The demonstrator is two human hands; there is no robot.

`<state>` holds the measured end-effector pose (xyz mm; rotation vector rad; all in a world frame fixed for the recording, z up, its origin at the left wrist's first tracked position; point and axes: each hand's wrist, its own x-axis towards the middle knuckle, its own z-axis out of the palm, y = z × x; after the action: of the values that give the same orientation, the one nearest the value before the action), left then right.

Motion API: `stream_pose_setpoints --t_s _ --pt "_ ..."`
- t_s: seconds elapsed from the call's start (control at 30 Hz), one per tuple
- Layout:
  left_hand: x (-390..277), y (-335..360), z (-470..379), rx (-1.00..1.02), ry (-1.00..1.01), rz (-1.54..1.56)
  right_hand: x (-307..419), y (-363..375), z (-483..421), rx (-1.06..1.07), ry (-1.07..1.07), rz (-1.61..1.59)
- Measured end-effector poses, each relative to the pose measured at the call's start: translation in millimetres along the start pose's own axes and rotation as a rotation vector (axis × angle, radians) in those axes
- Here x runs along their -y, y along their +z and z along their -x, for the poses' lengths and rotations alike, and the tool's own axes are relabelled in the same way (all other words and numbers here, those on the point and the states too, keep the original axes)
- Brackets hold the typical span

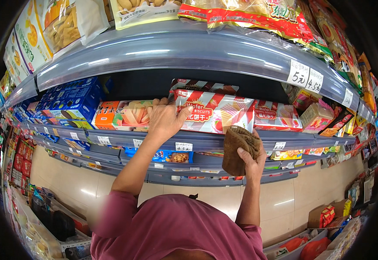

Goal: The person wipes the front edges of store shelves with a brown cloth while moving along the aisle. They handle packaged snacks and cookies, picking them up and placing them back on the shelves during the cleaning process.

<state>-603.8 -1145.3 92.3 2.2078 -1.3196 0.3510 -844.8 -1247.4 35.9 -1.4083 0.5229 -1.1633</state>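
Note:
My left hand (166,118) rests against the left end of a red and white striped pack of wafer biscuits (215,110) on the shelf; whether its fingers grip the pack, I cannot tell. A folded brown cloth (237,152) is held in my right hand (254,156), just below the right part of that pack. Behind the pack stands another striped wafer pack (205,86), partly hidden. An orange wafer pack (120,113) lies left of my left hand, and one more striped pack (276,115) lies to the right.
The upper shelf's edge (189,48) juts out above my hands, with bagged snacks on it. Blue Oreo boxes (72,100) stand at the left, and other snack boxes (315,117) at the right. Lower shelves hold a blue cookie pack (172,156). Crates (293,243) stand on the floor at lower right.

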Motion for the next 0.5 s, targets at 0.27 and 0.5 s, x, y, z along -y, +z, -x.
stream_pose_setpoints --t_s 0.27,0.5 --pt "9 -2 -3 -0.042 0.093 0.254 8 9 2 -0.025 0.049 -0.119" --pt "-1 -16 9 -0.292 0.048 0.729 22 18 11 -0.069 0.006 -0.269"
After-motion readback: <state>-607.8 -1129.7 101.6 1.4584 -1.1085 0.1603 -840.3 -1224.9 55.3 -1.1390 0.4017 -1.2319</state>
